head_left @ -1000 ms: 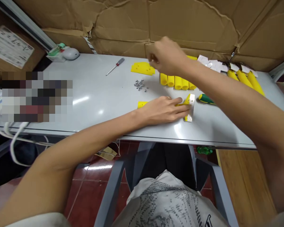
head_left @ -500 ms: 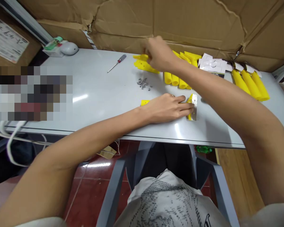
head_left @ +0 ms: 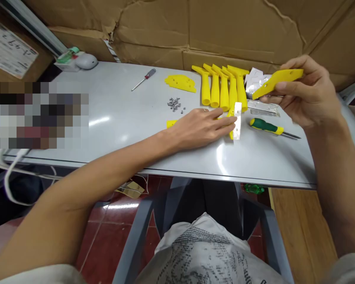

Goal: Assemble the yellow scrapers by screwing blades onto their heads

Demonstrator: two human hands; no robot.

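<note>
My left hand (head_left: 199,128) lies over a yellow scraper handle (head_left: 170,124) on the table, its fingers closed round it and hiding most of it. A shiny metal blade (head_left: 238,122) with small holes rests against the handle's head, beside my fingertips. Raised at the right, my right hand (head_left: 310,92) pinches a flat yellow plastic plate (head_left: 279,81) with holes between thumb and fingers. More such yellow plates (head_left: 181,83) lie on the table, above a small heap of screws (head_left: 174,104). A green and yellow screwdriver (head_left: 266,126) lies below my right hand.
Several yellow handles (head_left: 224,88) stand in a row along the cardboard (head_left: 154,35) at the back. Metal blades (head_left: 264,108) lie right of them. A thin screwdriver (head_left: 144,79), a white mouse (head_left: 86,61) and white cables (head_left: 10,173) are further left.
My right hand has moved from the yellow plates at the back to the right, carrying one plate. The green screwdriver has come into view. My left hand has stayed on the handle.
</note>
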